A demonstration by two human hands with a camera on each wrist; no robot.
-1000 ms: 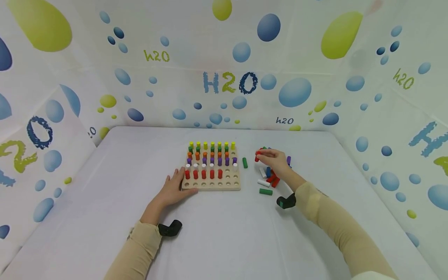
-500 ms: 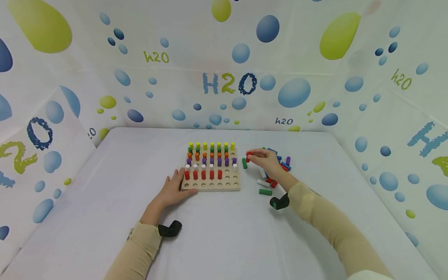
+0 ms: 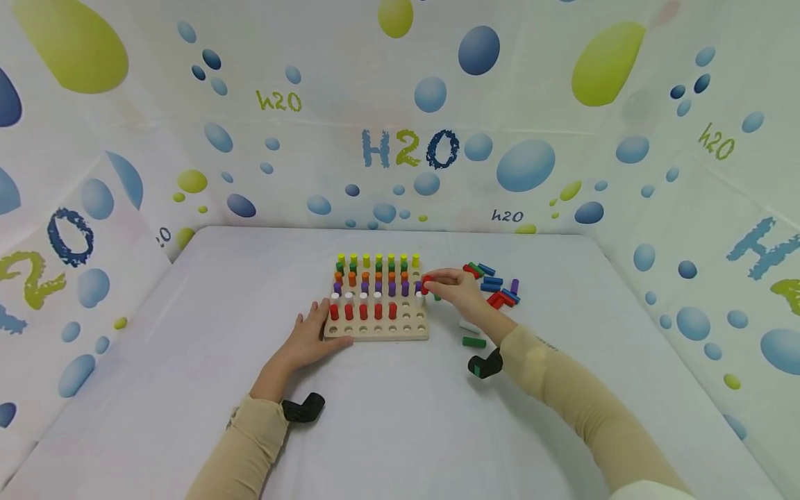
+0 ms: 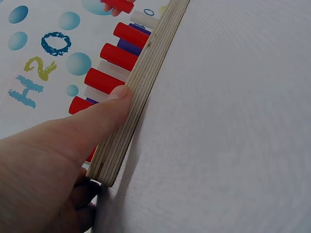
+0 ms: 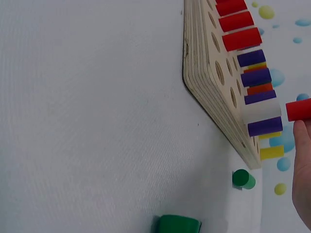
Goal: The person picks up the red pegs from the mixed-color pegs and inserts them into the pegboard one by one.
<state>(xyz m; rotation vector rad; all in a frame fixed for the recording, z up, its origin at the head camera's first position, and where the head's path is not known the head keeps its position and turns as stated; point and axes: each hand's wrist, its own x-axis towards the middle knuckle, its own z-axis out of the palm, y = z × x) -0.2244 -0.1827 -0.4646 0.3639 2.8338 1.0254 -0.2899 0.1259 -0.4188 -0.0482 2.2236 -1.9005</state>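
White tablecloth (image 3: 400, 430) is being topped by pegboard (image 3: 400, 338), front-L corner being braced by widely spread L hand (image 3: 306, 344); approx. upright red peg (image 3: 426, 285) is being pinched by R hand (image 3: 459, 292) at bd's R edge, front free holes (image 3: 407, 312) lying to peg's L.

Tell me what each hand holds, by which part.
Right hand: a red peg, pinched by its sides, lower end free. Left hand: the board, gripped at its near left corner.

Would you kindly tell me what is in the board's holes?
Yellow pegs, green pegs, orange pegs, purple pegs, white pegs and red pegs stand in the board, none in its nearest row. Their lower ends are covered and cannot be seen.
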